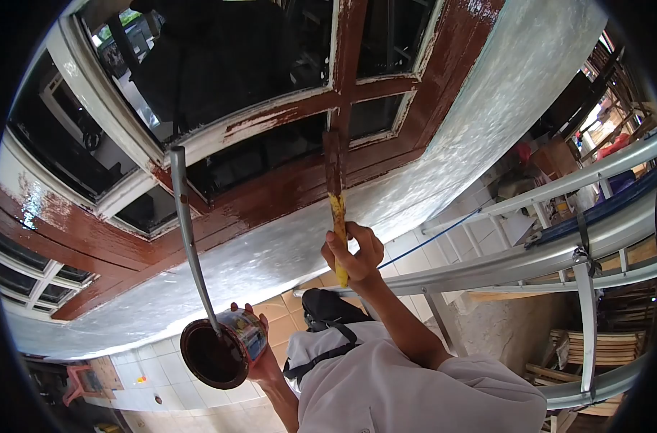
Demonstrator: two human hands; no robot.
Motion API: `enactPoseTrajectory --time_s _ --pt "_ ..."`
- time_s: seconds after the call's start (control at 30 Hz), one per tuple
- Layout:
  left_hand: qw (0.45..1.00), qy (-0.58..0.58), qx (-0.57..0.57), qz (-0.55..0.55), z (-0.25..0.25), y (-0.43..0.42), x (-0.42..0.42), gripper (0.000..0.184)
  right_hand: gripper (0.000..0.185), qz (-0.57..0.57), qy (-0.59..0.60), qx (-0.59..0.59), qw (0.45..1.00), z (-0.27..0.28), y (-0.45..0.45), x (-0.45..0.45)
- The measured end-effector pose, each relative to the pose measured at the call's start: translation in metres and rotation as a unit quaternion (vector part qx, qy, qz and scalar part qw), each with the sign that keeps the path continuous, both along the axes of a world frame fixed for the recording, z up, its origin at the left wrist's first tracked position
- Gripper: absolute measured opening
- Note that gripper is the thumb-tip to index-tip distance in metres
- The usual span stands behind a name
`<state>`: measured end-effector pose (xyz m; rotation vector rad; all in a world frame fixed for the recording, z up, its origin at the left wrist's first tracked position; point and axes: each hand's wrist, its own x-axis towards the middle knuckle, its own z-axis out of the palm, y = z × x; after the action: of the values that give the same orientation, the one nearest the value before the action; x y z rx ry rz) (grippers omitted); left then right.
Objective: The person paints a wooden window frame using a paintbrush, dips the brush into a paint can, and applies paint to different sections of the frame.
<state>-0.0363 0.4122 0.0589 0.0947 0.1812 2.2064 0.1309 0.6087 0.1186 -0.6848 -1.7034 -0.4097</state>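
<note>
My right hand [353,252] pinches the yellow handle of a paintbrush [336,206]. Its ferrule and bristles are coated in reddish-brown paint, and the bristle end reaches up to the brown window frame [386,169]. Whether the bristles touch the wood is hard to tell. My left hand [263,361] is wrapped round a paint can [247,333] with a printed label, tilted so that its dark brown inside shows. A long grey rod [187,231] rises out of the can, its lower end inside.
White strips [216,155] on the frame border dark glass panes [234,65]. Below runs a pale grey wall [472,130]. An aluminium ladder [501,267] crosses at right, near stacked wooden slats [602,346]. A red plastic stool [76,382] stands on the tiled floor [166,375] at lower left.
</note>
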Motion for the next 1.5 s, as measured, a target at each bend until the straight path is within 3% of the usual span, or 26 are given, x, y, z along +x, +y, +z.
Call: enactPoseTrajectory --time_s 0.1,0.2,0.3,0.4,0.57,0.7,0.73,0.83,0.9,1.0,1.23,1.27,1.4,1.5 --pt "1.0 -0.004 0.015 -0.005 0.001 0.0 -0.003 0.063 0.058 0.011 0.027 -0.011 1.0 -0.003 -0.008 0.005" --pt "0.999 0.034 0.021 -0.011 0.0 -0.001 -0.006 0.078 0.063 -0.003 0.055 -0.004 0.998 0.009 -0.02 0.005" --pt "0.999 0.029 0.012 -0.008 0.001 -0.001 -0.005 0.081 0.048 0.051 0.095 0.032 0.994 0.033 -0.01 -0.005" --pt "0.999 0.035 0.0 -0.002 0.003 -0.001 -0.003 0.081 0.052 0.028 0.08 0.021 0.996 0.034 -0.001 -0.013" --pt "1.0 0.008 0.017 -0.006 0.002 -0.001 0.0 0.081 0.054 0.018 0.057 -0.016 0.998 0.011 -0.004 -0.007" --pt "0.999 -0.027 0.036 -0.018 0.003 0.001 -0.002 0.062 0.037 0.046 0.114 -0.019 0.992 0.01 -0.013 -0.002" --pt "0.999 -0.026 0.037 -0.015 0.003 0.002 -0.001 0.062 0.028 0.044 0.122 -0.007 0.992 0.014 -0.014 -0.003" --pt "0.999 -0.023 0.033 -0.013 0.003 0.0 0.0 0.062 0.025 0.072 0.116 0.057 0.989 0.044 -0.007 -0.002" --pt "0.999 -0.021 0.033 -0.018 0.003 0.001 -0.001 0.062 0.039 0.065 0.103 0.058 0.991 0.055 0.003 -0.008" --pt "0.999 0.038 0.011 -0.017 -0.001 0.0 -0.002 0.083 0.058 0.036 0.082 0.051 0.995 0.053 0.012 -0.014" --pt "0.999 0.012 0.042 -0.026 0.0 0.001 -0.002 0.076 0.057 0.042 0.071 -0.002 0.997 0.041 -0.002 -0.004" --pt "1.0 -0.017 0.019 -0.007 0.001 0.001 -0.001 0.065 0.05 0.058 0.082 -0.021 0.995 0.04 -0.007 -0.002" --pt "1.0 0.008 0.024 -0.006 0.002 0.002 -0.003 0.068 0.031 0.047 0.124 0.002 0.991 0.053 -0.015 0.002" --pt "0.999 0.041 0.012 -0.006 0.003 0.001 -0.002 0.073 0.035 0.059 0.116 0.059 0.99 0.072 -0.004 0.001"
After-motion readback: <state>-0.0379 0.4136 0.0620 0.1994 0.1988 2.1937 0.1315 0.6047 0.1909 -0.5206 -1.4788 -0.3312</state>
